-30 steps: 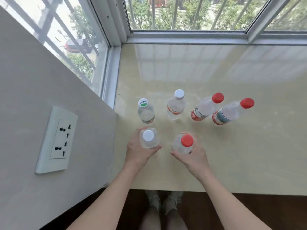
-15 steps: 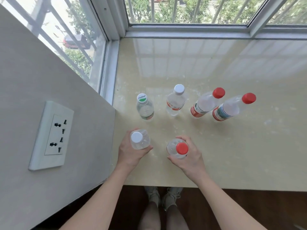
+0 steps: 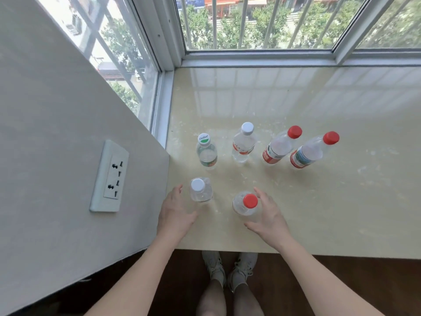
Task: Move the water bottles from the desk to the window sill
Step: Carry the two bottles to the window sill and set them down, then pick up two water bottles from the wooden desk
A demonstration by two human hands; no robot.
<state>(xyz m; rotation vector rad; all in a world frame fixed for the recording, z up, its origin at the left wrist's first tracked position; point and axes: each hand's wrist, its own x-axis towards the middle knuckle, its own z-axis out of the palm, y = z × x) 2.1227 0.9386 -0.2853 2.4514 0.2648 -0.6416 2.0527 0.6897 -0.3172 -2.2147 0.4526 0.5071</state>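
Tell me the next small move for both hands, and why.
Probably draw both hands back. The left hand and right hand are open beside the white-capped bottle and red-capped bottle, which stand upright on the sill.

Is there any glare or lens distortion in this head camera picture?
Head view: the glossy window sill mirrors the window bars as pale glare near the glass; the wide lens bends the frame lines and splays the far bottles outward; daylight is bright, shadows faint, hands sharp.
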